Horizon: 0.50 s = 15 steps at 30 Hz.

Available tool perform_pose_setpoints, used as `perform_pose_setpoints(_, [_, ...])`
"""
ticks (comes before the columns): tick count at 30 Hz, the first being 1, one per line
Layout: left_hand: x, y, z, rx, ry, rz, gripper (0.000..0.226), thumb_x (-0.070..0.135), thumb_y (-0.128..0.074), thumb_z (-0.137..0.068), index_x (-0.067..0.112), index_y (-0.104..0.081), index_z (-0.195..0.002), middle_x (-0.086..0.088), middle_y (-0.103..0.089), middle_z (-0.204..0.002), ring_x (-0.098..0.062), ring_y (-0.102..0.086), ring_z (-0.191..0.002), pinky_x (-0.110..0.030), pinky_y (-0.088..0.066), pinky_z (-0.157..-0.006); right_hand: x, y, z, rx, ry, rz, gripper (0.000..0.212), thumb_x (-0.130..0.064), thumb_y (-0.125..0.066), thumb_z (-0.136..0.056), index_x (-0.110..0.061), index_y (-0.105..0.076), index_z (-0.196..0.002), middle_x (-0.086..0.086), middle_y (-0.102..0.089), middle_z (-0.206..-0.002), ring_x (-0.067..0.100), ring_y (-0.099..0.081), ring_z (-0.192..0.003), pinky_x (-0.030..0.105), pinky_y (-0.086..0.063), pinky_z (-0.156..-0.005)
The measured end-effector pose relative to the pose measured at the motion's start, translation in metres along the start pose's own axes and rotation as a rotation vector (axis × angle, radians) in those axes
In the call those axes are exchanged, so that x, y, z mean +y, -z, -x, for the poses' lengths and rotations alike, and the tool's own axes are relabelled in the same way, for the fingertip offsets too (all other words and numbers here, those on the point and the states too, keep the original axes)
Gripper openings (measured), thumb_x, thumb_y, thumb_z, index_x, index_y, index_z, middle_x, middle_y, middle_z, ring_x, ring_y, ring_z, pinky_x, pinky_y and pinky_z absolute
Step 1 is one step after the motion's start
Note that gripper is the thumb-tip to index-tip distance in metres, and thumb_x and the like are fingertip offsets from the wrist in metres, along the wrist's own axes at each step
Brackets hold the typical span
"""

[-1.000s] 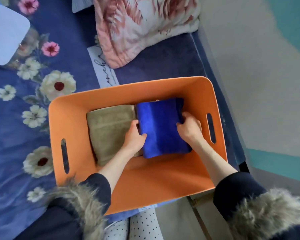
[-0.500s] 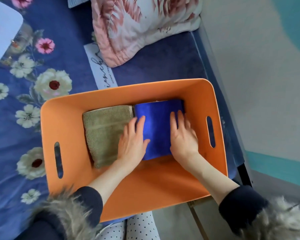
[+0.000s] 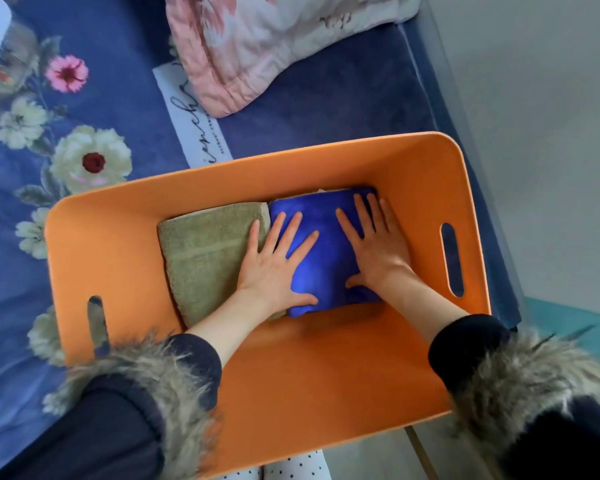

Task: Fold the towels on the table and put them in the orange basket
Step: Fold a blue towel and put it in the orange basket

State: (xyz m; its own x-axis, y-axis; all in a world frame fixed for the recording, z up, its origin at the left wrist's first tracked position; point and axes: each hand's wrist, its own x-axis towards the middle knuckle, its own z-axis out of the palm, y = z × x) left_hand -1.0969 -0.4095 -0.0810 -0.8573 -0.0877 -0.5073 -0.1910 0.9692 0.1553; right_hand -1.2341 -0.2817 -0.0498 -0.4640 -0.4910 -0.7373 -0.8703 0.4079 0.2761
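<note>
Head view: your left hand (image 3: pixel 274 268) and right hand (image 3: pixel 378 247) press, fingers straight and spread, on the soft blue towel (image 3: pixel 326 258); lift it by its folded edges.

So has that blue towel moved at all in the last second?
Barely. The blue towel stays beside the olive towel in the orange basket; its raised right edge has been pressed flat.

Orange basket (image 3: pixel 430 174), blue towel (image 3: pixel 326 258), olive towel (image 3: pixel 201 251), navy floral cloth (image 3: pixel 32 237).
</note>
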Motion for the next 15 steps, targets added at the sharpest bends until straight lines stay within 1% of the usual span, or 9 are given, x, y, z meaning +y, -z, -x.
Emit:
perform_pose_setpoints(4, [0.0,0.009,0.0,-0.074,-0.006,0.002,0.108,0.083,-0.038,-0.068,0.033,0.031,-0.135,-0.004,0.04,-0.143,-0.03,0.028,-0.139,-0.059,0.013,-0.109,0.001,0.006,0.001,-0.008,0.005,-0.008,0.126,-0.072,-0.056,-0.07,-0.014,0.033,-0.138,0.022,0.026,-0.15,0.041,0.022,-0.138,0.047,0.018,-0.11])
perform_pose_setpoints(6, [-0.001,0.019,0.002,-0.125,-0.021,0.02,0.103,0.078,-0.04,-0.074,0.033,0.026,-0.14,-0.003,0.037,-0.147,-0.03,0.028,-0.139,-0.059,0.012,-0.109,-0.003,0.009,0.01,-0.005,-0.019,-0.067,0.122,-0.064,-0.061,-0.074,-0.015,0.028,-0.141,0.02,0.023,-0.151,0.038,0.02,-0.14,0.046,0.016,-0.111])
perform_pose_setpoints(8, [-0.002,0.031,0.009,-0.155,-0.034,0.082,0.092,0.067,-0.042,-0.083,0.034,0.017,-0.145,-0.003,0.03,-0.152,-0.027,0.025,-0.14,-0.057,0.01,-0.11,-0.008,0.012,0.024,0.0,-0.054,-0.209,0.109,-0.049,-0.063,-0.081,-0.018,0.02,-0.145,0.017,0.018,-0.154,0.034,0.018,-0.142,0.044,0.012,-0.113])
perform_pose_setpoints(10, [-0.004,0.047,0.023,-0.127,-0.029,0.16,0.079,0.054,-0.042,-0.09,0.033,0.008,-0.147,-0.004,0.02,-0.155,-0.025,0.019,-0.143,-0.053,0.007,-0.113,-0.013,0.017,0.044,0.029,-0.092,-0.411,0.092,-0.041,-0.057,-0.087,-0.022,0.008,-0.148,0.013,0.01,-0.157,0.03,0.012,-0.143,0.043,0.006,-0.115])
perform_pose_setpoints(13, [-0.002,0.074,0.054,-0.037,0.014,0.259,0.068,0.042,-0.042,-0.094,0.029,-0.003,-0.149,-0.007,0.007,-0.158,-0.022,0.009,-0.145,-0.049,0.001,-0.115,-0.017,0.03,0.083,0.119,-0.159,-0.685,0.073,-0.039,-0.05,-0.091,-0.023,-0.007,-0.149,0.009,-0.008,-0.157,0.027,-0.004,-0.144,0.044,-0.011,-0.114])
perform_pose_setpoints(15, [0.004,0.097,0.075,0.033,0.012,0.36,0.061,0.036,-0.042,-0.096,0.026,-0.012,-0.149,-0.006,-0.004,-0.158,-0.02,0.002,-0.145,-0.046,-0.003,-0.117,-0.017,0.043,0.111,0.23,-0.187,-0.743,0.064,-0.037,-0.047,-0.093,-0.021,-0.017,-0.147,0.008,-0.025,-0.152,0.026,-0.023,-0.139,0.042,-0.023,-0.11])
